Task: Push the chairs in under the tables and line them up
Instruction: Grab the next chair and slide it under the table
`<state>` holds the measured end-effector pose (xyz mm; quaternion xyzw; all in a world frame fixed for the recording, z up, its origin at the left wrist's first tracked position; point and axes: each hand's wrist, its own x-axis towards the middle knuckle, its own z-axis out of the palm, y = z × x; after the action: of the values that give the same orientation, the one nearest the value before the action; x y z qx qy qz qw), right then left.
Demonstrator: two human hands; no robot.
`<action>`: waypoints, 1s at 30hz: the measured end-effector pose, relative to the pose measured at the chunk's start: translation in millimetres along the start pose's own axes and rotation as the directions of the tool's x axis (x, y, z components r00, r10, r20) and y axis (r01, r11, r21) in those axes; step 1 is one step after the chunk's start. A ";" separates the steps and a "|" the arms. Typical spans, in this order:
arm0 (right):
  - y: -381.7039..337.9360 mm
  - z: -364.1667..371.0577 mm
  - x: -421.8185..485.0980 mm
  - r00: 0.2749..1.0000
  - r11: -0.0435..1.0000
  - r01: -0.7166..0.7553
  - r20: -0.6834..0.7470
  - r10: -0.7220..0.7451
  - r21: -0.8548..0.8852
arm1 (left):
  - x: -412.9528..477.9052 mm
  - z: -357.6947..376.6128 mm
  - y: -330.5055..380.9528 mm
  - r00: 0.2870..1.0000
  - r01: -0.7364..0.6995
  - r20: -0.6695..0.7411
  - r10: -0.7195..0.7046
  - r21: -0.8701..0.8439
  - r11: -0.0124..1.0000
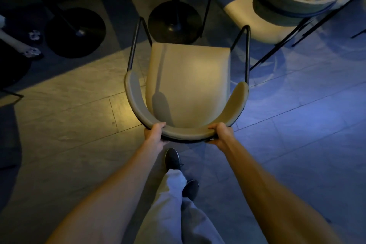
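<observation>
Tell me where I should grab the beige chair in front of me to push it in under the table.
Grip the curved backrest from behind, one hand either side of its middle, as the left hand and right hand do now. Its rim is slim enough to wrap, and the seat faces the round table base, so a push there likely drives it straight in.

Floor (79, 125): large grey stone-look tiles, warm light patch on the left, blue cast on the right. Standing on it: beige chair (188, 85) mid-frame, front edge just short of a black round table base (174, 22). Second round base (75, 33) to its left, bare tile between them. Second chair (257, 22) upper right, thin black legs on tile. Dark shoes (172, 158) just behind the beige chair. Sandalled feet (31, 51) at far left edge.
</observation>
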<state>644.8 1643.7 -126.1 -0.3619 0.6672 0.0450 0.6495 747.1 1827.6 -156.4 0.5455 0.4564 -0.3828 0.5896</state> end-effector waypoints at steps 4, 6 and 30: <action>-28.1 16.5 -0.4 0.999 0.998 0.041 -0.004 -0.042 -0.042 | 6.4 6.7 16.7 1.000 0.023 0.007 -0.022 -0.065 0.998; -42.5 25.2 0.2 0.997 0.996 0.070 -0.009 -0.070 -0.063 | 8.5 11.6 24.4 0.999 0.039 0.019 -0.037 -0.096 0.995; -223.2 105.9 71.9 0.991 0.953 0.122 0.087 -0.101 -0.278 | 46.2 133.9 132.8 1.000 0.026 0.006 -0.026 -0.290 0.957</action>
<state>861.6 1505.4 -115.3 -0.4860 0.6086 0.1160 0.6164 902.7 1711.6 -163.1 0.4468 0.5139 -0.3201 0.6586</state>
